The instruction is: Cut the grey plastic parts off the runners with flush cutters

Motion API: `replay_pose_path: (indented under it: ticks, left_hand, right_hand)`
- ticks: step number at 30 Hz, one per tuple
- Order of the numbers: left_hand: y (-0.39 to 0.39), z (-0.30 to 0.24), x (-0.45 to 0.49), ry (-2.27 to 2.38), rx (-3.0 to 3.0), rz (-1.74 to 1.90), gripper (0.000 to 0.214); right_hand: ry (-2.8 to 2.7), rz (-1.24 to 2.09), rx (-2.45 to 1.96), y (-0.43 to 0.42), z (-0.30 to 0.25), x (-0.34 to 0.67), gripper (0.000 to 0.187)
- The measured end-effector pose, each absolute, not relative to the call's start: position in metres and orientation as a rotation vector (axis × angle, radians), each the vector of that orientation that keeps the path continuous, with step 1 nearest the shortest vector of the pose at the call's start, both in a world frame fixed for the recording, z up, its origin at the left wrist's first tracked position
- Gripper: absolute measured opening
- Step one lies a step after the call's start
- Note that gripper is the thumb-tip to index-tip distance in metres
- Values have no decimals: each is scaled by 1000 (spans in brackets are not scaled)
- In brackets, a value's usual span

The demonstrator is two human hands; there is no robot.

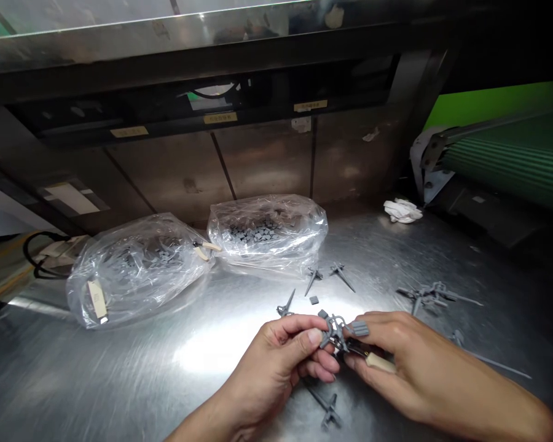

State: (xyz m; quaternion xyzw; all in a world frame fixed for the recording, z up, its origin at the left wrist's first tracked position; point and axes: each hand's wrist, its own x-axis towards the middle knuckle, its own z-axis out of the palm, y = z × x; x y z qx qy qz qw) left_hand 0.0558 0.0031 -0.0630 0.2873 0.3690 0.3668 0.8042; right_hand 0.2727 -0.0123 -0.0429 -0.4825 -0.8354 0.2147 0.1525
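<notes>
My left hand pinches a grey plastic sprue with small block-shaped parts on its curved arms. Closed around a pair of cream-handled nippers, my right hand holds their dark jaws against the underside of the sprue. Whether the jaws are apart is hidden. One loose grey block lies just beyond my hands. Bare sprue stems with long spikes, such as one stem at the back and another stem near me, lie on the metal table.
Two clear plastic bags, a left bag and a right bag, contain many small grey pieces. Other cream-handled nippers rest between them. A sprue pile lies right, below a crumpled white cloth and a green conveyor belt.
</notes>
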Motion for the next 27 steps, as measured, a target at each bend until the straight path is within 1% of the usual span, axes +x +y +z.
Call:
replay_pose_path:
  ticks: [4,9,13,21,27]
  left_hand:
    - [3,-63,56,789,589,793,31]
    - [-1,-61,57,792,565,784,26]
    - [-1,-60,57,793,577,785,25]
    - [-4,-59,58,820,540,801,28]
    - [-4,-61,58,841,530,804,27]
  right_hand:
    - [-2407,609,-1388,-12,-47,273,19]
    - [-2369,627,-1329,-13,-45,273,14]
    - [-2333,690,-1307,-14,-42,272,15]
    - [-2348,655,-1303,-15,-50,272,17]
    - [-2407,734,-1282,-12,-55,273,20]
